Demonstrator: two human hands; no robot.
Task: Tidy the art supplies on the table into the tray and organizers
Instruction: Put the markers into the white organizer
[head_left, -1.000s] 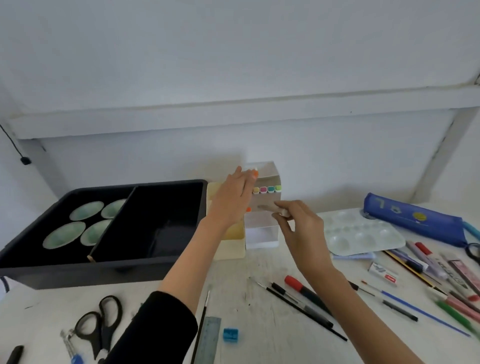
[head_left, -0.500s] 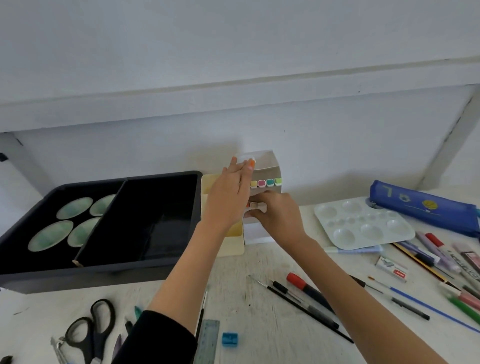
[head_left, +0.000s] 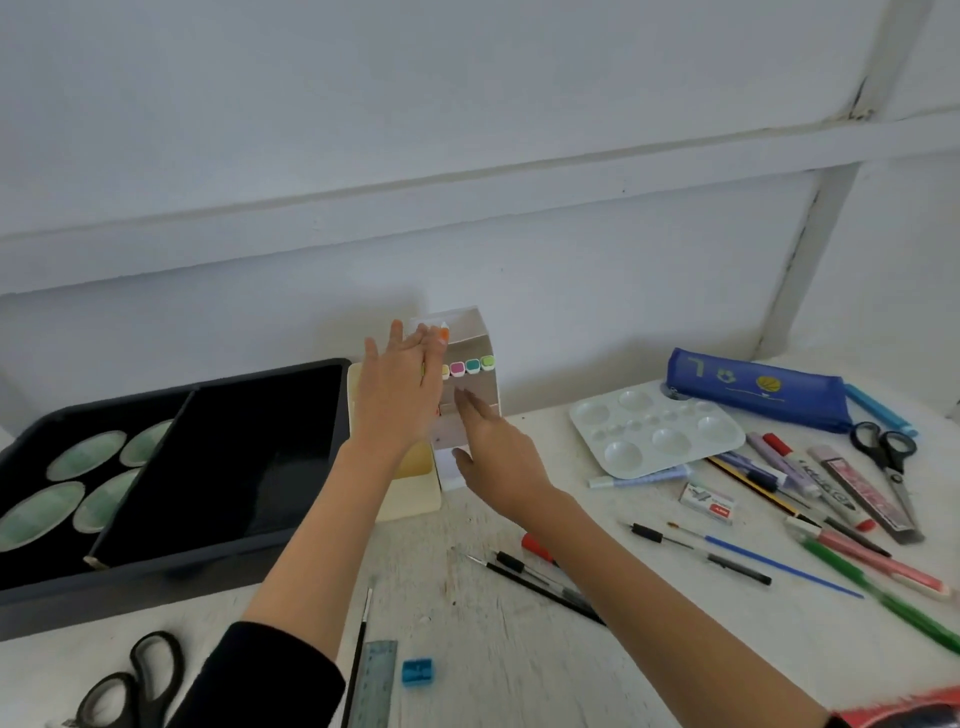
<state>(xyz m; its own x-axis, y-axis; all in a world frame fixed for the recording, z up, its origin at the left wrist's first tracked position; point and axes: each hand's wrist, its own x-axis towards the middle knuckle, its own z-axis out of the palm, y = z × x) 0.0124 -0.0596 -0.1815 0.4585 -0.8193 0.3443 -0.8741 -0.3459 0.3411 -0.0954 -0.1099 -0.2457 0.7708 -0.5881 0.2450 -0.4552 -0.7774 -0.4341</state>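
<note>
A white tiered organizer (head_left: 475, 387) stands at the table's back centre, with a row of coloured marker caps (head_left: 471, 366) showing in an upper tier. My left hand (head_left: 397, 400) is flat against its left front, fingers straight and reaching to an orange cap at the top. My right hand (head_left: 496, 457) hovers just in front of the lower tiers, fingers extended and holding nothing. A cream box (head_left: 410, 499) sits beside the organizer, partly behind my left arm. The black divided tray (head_left: 218, 561) lies to the left with several pale green oval dishes (head_left: 67, 488).
A white palette (head_left: 657, 431), blue pencil case (head_left: 756, 387), scissors (head_left: 885, 457), and many pens, markers and brushes (head_left: 831, 499) crowd the right. Near me lie black pens (head_left: 540, 582), a blue sharpener (head_left: 416, 670), a ruler (head_left: 375, 686) and black scissors (head_left: 135, 686).
My right hand carried a small pale piece to the organizer's lower tier, let it go there and has drawn back open. My left hand stayed on the organizer.
</note>
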